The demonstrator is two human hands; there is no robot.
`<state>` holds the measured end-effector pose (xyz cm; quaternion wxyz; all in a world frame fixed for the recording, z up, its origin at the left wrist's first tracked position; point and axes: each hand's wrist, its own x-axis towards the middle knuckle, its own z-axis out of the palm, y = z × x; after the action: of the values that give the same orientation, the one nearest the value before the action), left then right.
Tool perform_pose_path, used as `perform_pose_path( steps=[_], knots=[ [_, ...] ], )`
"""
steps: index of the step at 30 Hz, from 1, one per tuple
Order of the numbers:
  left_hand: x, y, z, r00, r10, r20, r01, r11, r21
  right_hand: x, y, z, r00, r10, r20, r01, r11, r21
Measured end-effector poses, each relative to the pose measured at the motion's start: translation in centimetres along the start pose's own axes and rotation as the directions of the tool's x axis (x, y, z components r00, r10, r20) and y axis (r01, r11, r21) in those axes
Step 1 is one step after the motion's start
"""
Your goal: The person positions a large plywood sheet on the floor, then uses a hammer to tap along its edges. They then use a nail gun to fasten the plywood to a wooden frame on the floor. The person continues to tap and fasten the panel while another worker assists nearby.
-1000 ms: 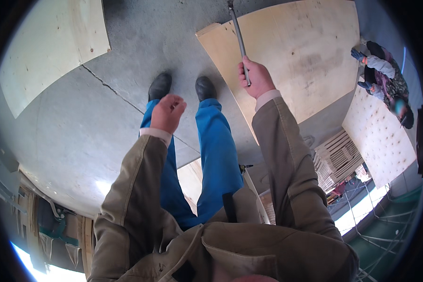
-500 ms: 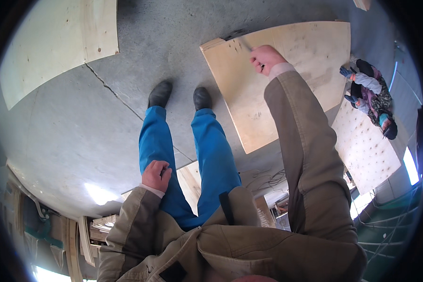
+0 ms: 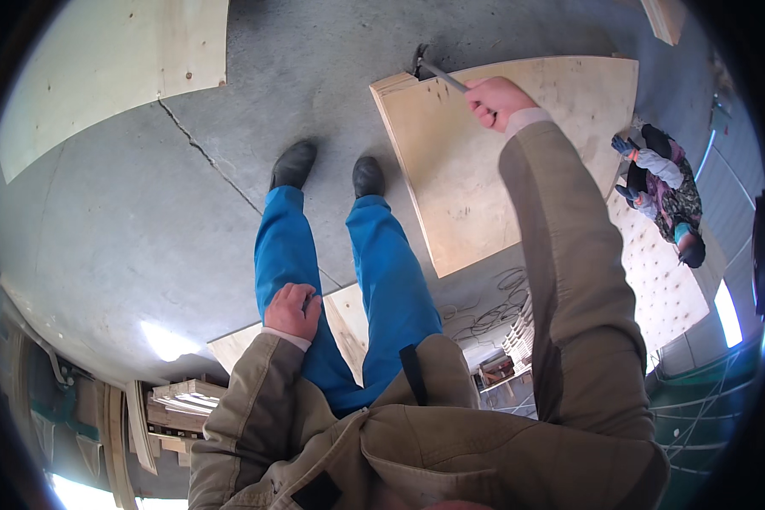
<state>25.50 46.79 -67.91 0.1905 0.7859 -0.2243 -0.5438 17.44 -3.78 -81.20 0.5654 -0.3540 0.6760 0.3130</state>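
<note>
My right hand (image 3: pixel 499 102) is wrapped round the handle of a hammer (image 3: pixel 444 77). Its dark head is at the far left corner of a stack of plywood sheets (image 3: pixel 518 153); whether it touches the wood I cannot tell. The arm reaches out over the light-coloured top sheet. Close to my blue-trousered thigh, my left hand (image 3: pixel 292 311) is closed with curled fingers. A dark spot shows between its thumb and fingers, but what it is I cannot make out.
Another plywood sheet (image 3: pixel 136 68) lies at the far left. A person (image 3: pixel 667 187) in gloves is at the right, beside a spotted panel (image 3: pixel 654 263). Cables (image 3: pixel 497 302) lie on the concrete floor, which has a crack (image 3: pixel 197 144). Stacked timber (image 3: pixel 183 408) stands at the lower left.
The hammer, blurred before, now shows plainly with its head at the stack's corner. My right hand has shifted slightly right. The whole view has tilted a little; my left hand stays by the thigh.
</note>
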Motion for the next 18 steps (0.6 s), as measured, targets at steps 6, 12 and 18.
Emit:
perform_pose_path(
  steps=[6, 12, 18],
  knots=[
    [0.3, -0.1, -0.7, 1.000, -0.011, -0.002, 0.011, 1.000, -0.001, 0.4, -1.4, -2.5, 0.902, -0.131, -0.412, 0.278, 0.906, 0.319],
    [0.9, 0.5, -0.7, 1.000, 0.005, 0.003, -0.005, 1.000, 0.016, 0.8, 1.0, 0.1, 0.998, 0.018, -0.058, -0.006, 0.980, 0.197],
    [0.9, 0.4, -0.9, 1.000, -0.002, 0.002, 0.002, 1.000, -0.001, 0.1, -1.3, -2.3, 0.962, -0.092, -0.256, 0.204, 0.866, 0.457]
  ],
)
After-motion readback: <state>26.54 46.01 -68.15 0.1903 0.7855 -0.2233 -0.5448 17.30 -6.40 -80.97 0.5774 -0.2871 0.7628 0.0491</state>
